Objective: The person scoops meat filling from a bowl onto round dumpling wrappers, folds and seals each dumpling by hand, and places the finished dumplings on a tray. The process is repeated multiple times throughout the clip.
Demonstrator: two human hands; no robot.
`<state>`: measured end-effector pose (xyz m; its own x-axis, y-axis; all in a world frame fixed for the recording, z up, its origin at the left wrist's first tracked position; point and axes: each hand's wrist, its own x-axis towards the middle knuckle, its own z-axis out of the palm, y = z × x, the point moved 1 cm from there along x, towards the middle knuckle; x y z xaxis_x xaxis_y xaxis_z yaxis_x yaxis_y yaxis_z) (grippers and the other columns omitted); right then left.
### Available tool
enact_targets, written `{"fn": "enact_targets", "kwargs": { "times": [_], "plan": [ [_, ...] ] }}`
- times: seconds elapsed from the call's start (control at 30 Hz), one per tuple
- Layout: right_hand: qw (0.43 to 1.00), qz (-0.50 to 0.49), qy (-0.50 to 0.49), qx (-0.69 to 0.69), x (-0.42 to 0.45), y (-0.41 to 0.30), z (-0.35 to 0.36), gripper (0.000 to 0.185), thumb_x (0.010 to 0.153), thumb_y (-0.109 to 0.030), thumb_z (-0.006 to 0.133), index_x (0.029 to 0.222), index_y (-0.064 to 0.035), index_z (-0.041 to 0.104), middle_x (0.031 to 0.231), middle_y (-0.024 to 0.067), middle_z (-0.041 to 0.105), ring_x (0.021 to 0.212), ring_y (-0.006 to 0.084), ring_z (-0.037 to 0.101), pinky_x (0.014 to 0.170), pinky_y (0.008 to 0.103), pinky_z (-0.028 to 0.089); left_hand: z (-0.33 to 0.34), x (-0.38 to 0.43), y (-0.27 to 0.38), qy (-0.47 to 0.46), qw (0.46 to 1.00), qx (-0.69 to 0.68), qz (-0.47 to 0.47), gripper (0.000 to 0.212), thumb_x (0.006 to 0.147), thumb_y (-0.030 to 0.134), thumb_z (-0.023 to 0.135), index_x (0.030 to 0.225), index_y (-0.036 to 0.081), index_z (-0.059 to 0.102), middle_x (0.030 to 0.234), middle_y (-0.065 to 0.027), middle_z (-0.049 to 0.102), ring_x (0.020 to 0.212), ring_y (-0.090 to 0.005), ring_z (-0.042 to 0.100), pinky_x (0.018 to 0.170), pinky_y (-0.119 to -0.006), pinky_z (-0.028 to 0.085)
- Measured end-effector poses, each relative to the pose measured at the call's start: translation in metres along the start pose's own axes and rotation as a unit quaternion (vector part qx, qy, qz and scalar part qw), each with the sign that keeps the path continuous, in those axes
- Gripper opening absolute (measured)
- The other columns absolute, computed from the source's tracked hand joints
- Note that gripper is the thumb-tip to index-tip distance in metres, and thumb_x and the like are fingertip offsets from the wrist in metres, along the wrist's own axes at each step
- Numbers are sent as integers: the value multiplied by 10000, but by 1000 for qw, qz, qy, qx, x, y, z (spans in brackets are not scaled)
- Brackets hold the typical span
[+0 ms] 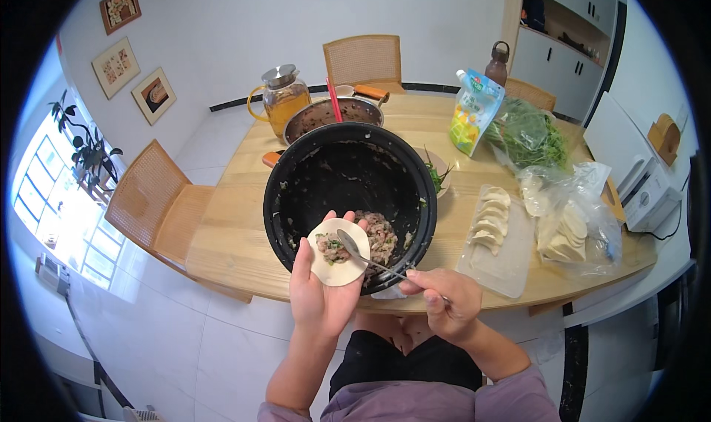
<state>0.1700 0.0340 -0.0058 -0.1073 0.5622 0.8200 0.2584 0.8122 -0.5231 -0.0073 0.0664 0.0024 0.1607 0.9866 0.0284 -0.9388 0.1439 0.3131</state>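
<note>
A round dumpling wrapper (340,274) lies flat across the palm and fingers of my left hand (325,305). On its middle sits a small mound of minced meat filling (331,250) flecked with green. My right hand (450,302) grips the handle of a metal spoon (377,265), and the bowl of the spoon rests against the filling. Both hands are over the near rim of a large black pot (350,166). More meat filling (380,236) is heaped in the near right part of the pot, partly hidden by my left hand.
Right of the pot, a translucent tray (502,269) holds a row of folded dumplings (491,219). Beyond it are bagged wrappers (564,233), bagged greens (527,136) and a spouted pouch (476,114). A steel pan (361,108) and a glass pitcher (284,103) stand behind the pot.
</note>
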Motion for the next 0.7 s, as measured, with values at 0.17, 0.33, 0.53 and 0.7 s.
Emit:
{"fn": "enact_targets", "kwargs": {
  "times": [0.17,0.33,0.53,0.7],
  "plan": [
    [997,-49,5,-56,-8,-1,17,200,958,-136,531,1018,25,633,844,123,701,708,250,692,613,316,556,0,4,-2,3,999,31,9,509,1049,339,285,1453,30,313,1479,-179,348,1363,-318,369,1137,-438,305],
    [986,-124,-11,-115,-13,0,25,202,870,-54,616,1044,47,629,883,124,678,713,256,671,607,328,556,-3,15,-5,14,995,94,40,503,1047,337,307,1431,14,340,1451,-178,376,1344,-318,388,1138,-421,303],
    [982,-126,18,-137,-12,1,30,247,822,-27,627,1056,53,609,835,134,663,694,247,667,586,318,550,3,29,0,57,983,172,24,497,1037,342,336,1392,-1,387,1380,-193,461,1308,-332,424,1110,-427,340],
    [987,-99,38,-120,-13,4,38,220,803,-10,604,1017,40,599,840,120,681,675,247,674,574,322,550,10,38,5,64,969,240,9,478,1036,341,353,1365,3,429,1348,-160,502,1277,-301,459,1090,-403,356]
  ]
}}
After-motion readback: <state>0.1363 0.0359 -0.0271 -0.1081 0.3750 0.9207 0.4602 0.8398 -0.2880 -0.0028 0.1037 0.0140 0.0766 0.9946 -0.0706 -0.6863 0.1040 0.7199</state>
